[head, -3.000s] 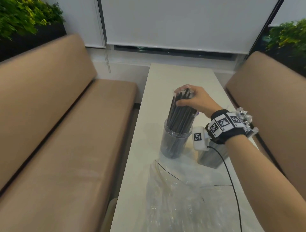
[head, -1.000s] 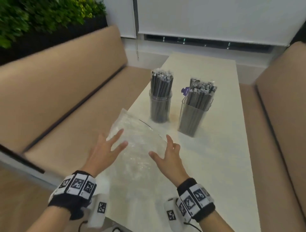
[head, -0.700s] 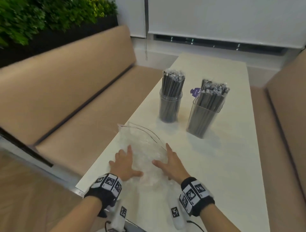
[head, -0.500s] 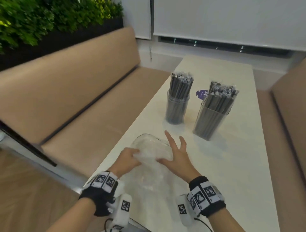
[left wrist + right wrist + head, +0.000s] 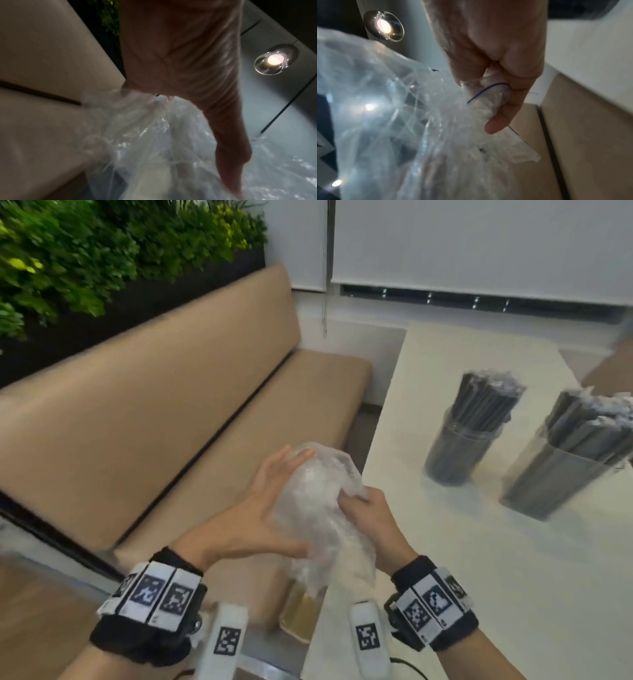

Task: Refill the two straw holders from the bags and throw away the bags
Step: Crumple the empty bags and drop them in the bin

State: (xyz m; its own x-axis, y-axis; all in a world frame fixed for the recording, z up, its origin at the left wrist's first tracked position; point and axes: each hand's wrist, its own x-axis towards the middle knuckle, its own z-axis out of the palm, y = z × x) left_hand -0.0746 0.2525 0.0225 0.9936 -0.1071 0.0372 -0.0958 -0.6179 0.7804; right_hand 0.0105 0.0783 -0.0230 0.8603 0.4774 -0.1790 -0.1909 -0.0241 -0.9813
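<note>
Crumpled clear plastic bags (image 5: 315,508) hang in the air between my two hands, over the table's left edge. My left hand (image 5: 260,515) presses its palm and straight fingers against the bundle's left side, the thumb underneath. My right hand (image 5: 366,515) grips the right side in a fist. The right wrist view shows that fist (image 5: 496,47) closed on plastic (image 5: 402,121) with a blue zip line. The left wrist view shows the palm (image 5: 180,54) against the plastic (image 5: 154,148). A round holder (image 5: 459,453) and a square holder (image 5: 561,474), both packed with dark straws, stand on the table.
The white table (image 5: 479,577) runs away to the right. A tan bench (image 5: 137,440) lies along its left side, with green plants (image 5: 85,251) behind the backrest. Another bench corner (image 5: 613,368) shows at far right. Wood floor lies at lower left.
The bags lay flat on the table under both open hands; the hands gathered and crumpled them and have lifted the bundle off the table toward the left edge. The view has swung left.
</note>
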